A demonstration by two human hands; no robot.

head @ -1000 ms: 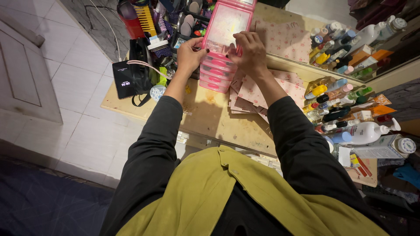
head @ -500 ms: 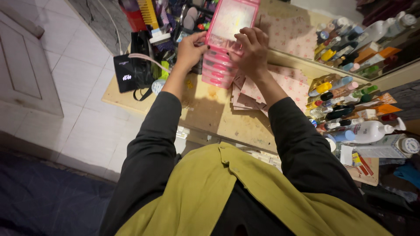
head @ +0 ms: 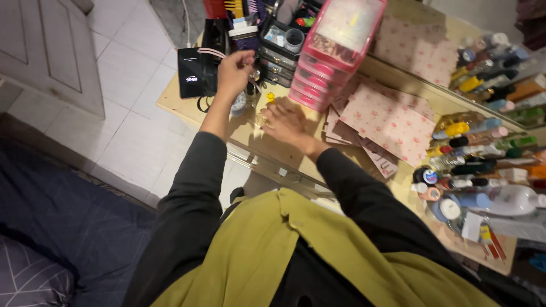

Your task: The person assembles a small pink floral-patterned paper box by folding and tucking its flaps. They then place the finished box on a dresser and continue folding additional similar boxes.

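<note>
Glass is what the small clear bottle (head: pixel 263 117) looks like, shiny and round, and it is standing on the wooden table (head: pixel 259 145) right under the right fingertips. The right hand (head: pixel 286 122) is lying flat and loose over it, fingers spread wide, touching the bottle but not squeezing it. Just past those fingers one tiny yellow bead-like thing (head: pixel 271 96) is sitting on the table. The left hand (head: pixel 234 73) is curling shut, up and to the left of the bottle; I cannot tell what it is pinching. Beyond that hand one black phone (head: pixel 191 73) is lying flat with its screen glowing. Past the right hand one pink plastic drawer box (head: pixel 335 54) is standing with four drawers showing. Beside the right wrist, pink flowered paper sheets (head: pixel 387 119) are lying in a loose pile.
</note>
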